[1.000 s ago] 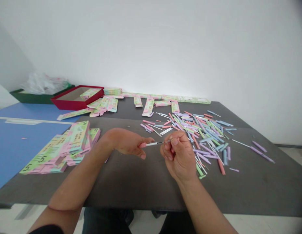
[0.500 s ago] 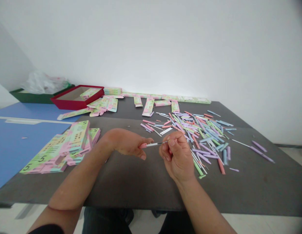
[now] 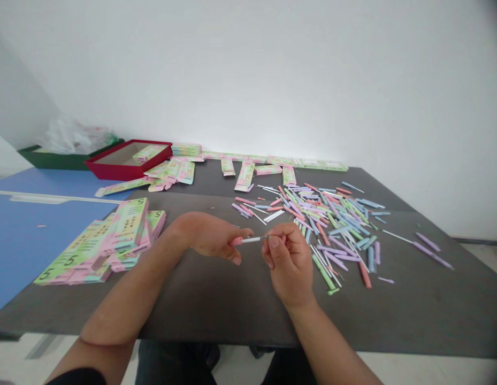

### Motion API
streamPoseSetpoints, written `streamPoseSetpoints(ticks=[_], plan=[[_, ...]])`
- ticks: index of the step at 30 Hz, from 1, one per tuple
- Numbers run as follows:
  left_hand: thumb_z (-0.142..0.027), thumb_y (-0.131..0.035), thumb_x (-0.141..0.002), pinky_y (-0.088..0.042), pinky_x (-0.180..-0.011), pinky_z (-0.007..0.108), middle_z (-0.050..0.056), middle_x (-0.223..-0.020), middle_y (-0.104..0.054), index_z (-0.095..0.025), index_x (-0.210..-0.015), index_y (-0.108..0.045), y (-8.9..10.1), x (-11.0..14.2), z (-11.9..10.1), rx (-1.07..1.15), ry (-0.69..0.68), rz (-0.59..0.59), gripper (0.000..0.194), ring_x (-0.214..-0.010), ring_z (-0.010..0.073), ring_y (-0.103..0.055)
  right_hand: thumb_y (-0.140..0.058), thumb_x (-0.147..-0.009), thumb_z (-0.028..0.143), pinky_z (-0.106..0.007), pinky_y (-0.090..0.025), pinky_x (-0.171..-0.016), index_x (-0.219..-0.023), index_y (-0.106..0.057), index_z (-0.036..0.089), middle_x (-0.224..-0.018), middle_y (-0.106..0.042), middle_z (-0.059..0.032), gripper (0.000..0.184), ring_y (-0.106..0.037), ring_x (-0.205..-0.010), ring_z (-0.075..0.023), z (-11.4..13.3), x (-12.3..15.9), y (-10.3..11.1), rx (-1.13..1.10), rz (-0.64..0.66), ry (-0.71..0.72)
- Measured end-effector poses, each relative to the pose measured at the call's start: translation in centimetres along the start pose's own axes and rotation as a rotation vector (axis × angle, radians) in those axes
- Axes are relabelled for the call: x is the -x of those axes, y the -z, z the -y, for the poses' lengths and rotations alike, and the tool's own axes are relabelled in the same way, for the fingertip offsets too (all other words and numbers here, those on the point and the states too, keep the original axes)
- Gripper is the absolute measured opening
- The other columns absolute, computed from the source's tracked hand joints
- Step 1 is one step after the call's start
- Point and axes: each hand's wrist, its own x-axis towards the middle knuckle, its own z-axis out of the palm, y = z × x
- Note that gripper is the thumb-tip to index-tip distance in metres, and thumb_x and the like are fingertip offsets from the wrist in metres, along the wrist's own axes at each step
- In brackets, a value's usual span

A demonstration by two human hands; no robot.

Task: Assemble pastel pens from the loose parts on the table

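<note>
In front of me, over the dark table, my left hand holds a pen's pink end between thumb and fingers. A white pen refill sticks out of that end toward the right, with a thin darker tip. My right hand is closed in a pinch at this tip, and a small pink piece seems to show between its fingers, mostly hidden. To the right of my right hand lies a loose heap of pen parts, pink, purple, blue and green barrels with white refills.
Stacked printed boxes lie left of my left arm. More flat and standing cartons line the table's back by the wall. A red box and a green tray with a plastic bag stand at the far left.
My right hand has shifted slightly left, closer to my left hand, its fingertips now at the refill's tip. My left hand has stayed nearly still.
</note>
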Motion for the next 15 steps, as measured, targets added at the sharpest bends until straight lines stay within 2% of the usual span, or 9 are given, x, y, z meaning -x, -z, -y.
streamPoseSetpoints(ticks=[5,8,15], plan=[[-0.034,-0.057,-0.083,-0.031,-0.049,0.022,-0.004,-0.068,-0.062,-0.020,-0.119,-0.052,0.12,0.12,-0.17,0.011,-0.016,0.015,0.039,-0.056,0.0131,-0.052,-0.056,-0.087,0.030,-0.022,-0.028,-0.048,-0.089,-0.054,0.020,-0.064,-0.041,0.0048,0.011,-0.035,-0.053,-0.0083,0.18,0.44,0.20,0.085,-0.004,-0.012],[-0.034,-0.056,-0.083,-0.032,-0.049,0.022,-0.003,-0.071,-0.064,-0.021,-0.118,-0.053,0.19,0.17,-0.27,0.006,-0.004,0.028,0.038,-0.057,0.0134,-0.053,-0.056,-0.087,0.031,-0.021,-0.026,-0.047,-0.091,-0.053,0.020,-0.065,-0.039,0.0052,0.012,-0.033,-0.052,-0.0080,0.31,0.62,0.14,0.045,0.016,-0.047],[-0.038,-0.055,-0.083,-0.035,-0.052,0.024,0.001,-0.080,-0.069,-0.020,-0.118,-0.053,0.24,0.17,-0.31,-0.009,0.015,0.048,0.040,-0.063,0.0160,-0.057,-0.053,-0.084,0.024,-0.022,-0.032,-0.051,-0.107,-0.044,0.024,-0.071,-0.051,0.0035,0.024,-0.042,-0.059,-0.0110,-0.19,0.85,0.75,-0.088,0.045,-0.119]])
